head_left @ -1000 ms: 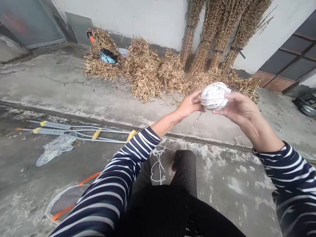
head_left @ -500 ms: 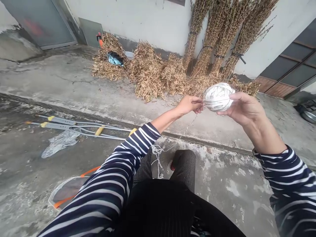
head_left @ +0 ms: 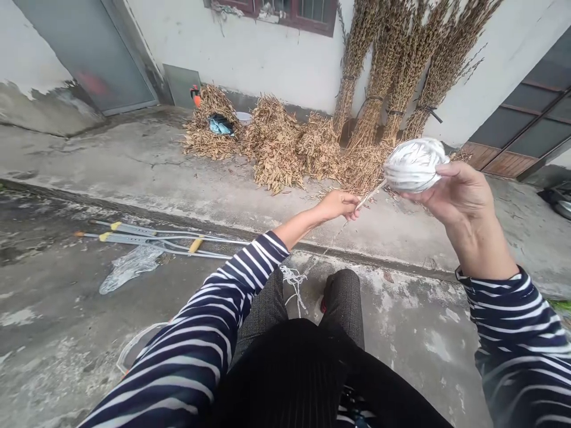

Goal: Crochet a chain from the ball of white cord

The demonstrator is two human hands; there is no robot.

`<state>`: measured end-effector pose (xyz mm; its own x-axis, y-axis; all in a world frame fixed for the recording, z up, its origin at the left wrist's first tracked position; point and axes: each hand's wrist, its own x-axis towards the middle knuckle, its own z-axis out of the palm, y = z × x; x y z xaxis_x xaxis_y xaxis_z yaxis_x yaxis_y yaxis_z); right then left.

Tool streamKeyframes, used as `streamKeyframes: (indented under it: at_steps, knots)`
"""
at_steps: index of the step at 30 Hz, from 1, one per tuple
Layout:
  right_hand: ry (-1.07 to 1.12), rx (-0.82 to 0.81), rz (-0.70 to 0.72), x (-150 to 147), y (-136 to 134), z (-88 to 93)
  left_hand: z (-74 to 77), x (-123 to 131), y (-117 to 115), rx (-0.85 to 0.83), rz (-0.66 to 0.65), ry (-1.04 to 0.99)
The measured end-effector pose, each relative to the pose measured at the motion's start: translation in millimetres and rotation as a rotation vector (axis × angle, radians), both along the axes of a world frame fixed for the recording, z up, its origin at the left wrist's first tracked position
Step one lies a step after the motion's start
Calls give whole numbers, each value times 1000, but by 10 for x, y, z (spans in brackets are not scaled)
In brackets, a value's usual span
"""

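My right hand (head_left: pixel 461 193) is closed around a white ball of cord (head_left: pixel 416 165), thumb on its near side. From the ball a strand of cord (head_left: pixel 373 192) runs down to my left hand (head_left: pixel 339 205), which pinches it between thumb and fingers. Below the left hand the strand hangs toward the ground, where a loose tangle of white cord (head_left: pixel 294 280) lies between my legs.
Crutches (head_left: pixel 169 241) and a clear plastic bag (head_left: pixel 131 267) lie on the concrete at left. Piles of dried stalks (head_left: pixel 276 148) line the raised ledge, and tied dry bundles (head_left: pixel 392 83) lean on the wall. A mesh item (head_left: pixel 138 348) lies partly behind my left sleeve.
The ball in my right hand has moved up and right, away from my left hand. A stretch of cord now shows between the hands. My view has tilted up slightly.
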<state>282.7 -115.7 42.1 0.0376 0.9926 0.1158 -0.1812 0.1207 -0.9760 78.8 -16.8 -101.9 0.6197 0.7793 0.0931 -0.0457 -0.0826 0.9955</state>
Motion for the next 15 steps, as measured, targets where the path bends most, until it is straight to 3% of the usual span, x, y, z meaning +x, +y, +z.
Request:
streamKeyframes:
  at_steps: [2, 6, 9, 12, 15]
  knots:
    - [-15, 43, -26, -65, 31, 25, -118, -159, -173, -35, -27, -27]
    - [33, -33, -56, -121, 119, 118, -371, -509, -561, -134, -106, -93]
    - [108, 2, -195, -54, 258, 283, -572, -783, -764, -227, -117, -15]
    - [88, 52, -384, 141, 466, 500, -770, -1073, -814, -290, -91, 88]
    - [-43, 64, -538, 468, 629, 713, -951, -1407, -685, -303, -23, 163]
